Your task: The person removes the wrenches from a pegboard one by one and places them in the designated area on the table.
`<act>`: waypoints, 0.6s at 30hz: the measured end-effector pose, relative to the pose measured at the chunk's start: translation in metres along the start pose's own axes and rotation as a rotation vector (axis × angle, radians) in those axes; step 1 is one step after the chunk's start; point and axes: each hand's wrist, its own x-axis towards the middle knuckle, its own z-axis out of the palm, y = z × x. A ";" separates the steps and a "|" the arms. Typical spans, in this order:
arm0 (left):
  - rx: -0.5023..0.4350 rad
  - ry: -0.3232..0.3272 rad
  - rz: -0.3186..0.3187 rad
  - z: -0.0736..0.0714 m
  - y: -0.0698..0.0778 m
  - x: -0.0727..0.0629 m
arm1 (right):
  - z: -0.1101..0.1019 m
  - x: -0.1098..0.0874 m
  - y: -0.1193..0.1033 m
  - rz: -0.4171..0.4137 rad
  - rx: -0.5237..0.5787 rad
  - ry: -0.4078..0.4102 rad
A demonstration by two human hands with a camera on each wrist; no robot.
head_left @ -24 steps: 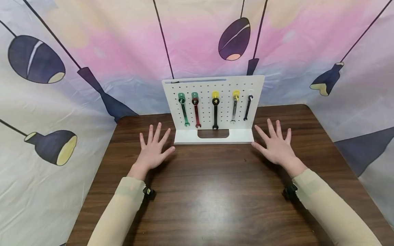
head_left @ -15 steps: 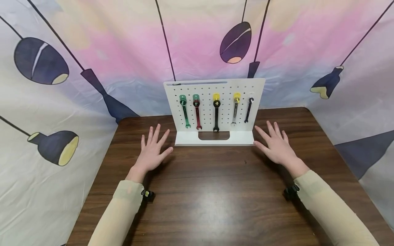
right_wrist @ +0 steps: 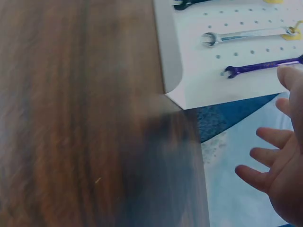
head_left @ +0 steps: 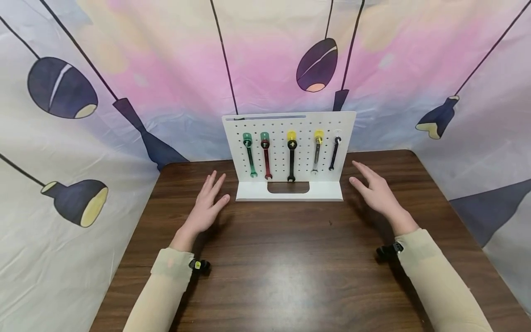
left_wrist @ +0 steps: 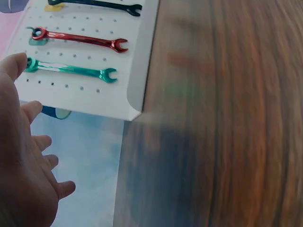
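Observation:
A white pegboard stand (head_left: 288, 197) stands at the back of the table with several wrenches hung in a row. From left to right they are a green wrench (head_left: 250, 157), a red wrench (head_left: 267, 159), a black wrench (head_left: 292, 160), a silver wrench (head_left: 317, 154) and a small dark wrench (head_left: 334, 153), purple in the right wrist view. My left hand (head_left: 204, 206) is held left of the stand, fingers extended and holding nothing. To the right of the stand, my right hand (head_left: 379, 193) is likewise empty, fingers extended and thumb apart.
Green hooks and yellow hooks (head_left: 292, 134) carry some of the wrenches. The brown wood-grain table (head_left: 282, 267) stretches in front of the stand. A patterned cloth (head_left: 178, 83) with printed lamps hangs behind and at the sides.
Both hands have turned from palms down with fingers spread to a more sideways pose with fingers closer together. The head view has shifted slightly, so the stand sits lower in it.

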 end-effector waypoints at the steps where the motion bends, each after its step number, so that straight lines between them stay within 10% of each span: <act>1: -0.032 0.015 0.004 0.001 0.002 0.001 | -0.001 0.001 -0.001 0.001 0.018 0.019; 18: -0.471 0.182 -0.004 0.036 0.056 0.035 | 0.002 0.043 -0.022 0.043 0.365 0.242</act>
